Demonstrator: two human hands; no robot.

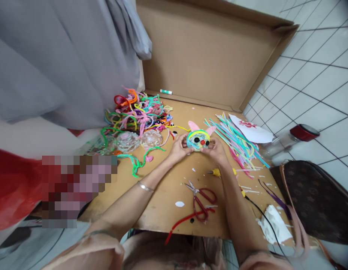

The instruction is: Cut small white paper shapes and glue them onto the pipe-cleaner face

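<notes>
Between both hands, above the table, is a round animal-face craft [194, 144] with pink ears, black eyes, a red nose and a green and yellow band. My left hand [179, 147] grips its left edge, while my right hand [214, 151] closes on the right edge. A yellow pipe cleaner [179, 127] trails off to its left. Below the right wrist lies a yellow glue gun [216, 172], partly covered by the forearm. Red-handled scissors [200, 197] rest open nearer the table's front, over a red pipe cleaner [179, 221].
Tangled pipe cleaners [137, 112] are heaped at the back left, near round coiled pieces [129, 141]. Straight pipe cleaners [237, 138] lie at right beside a white paper [251, 129]. A clear bottle [289, 138], brown bag [317, 202] and black cord [263, 213] occupy the right side.
</notes>
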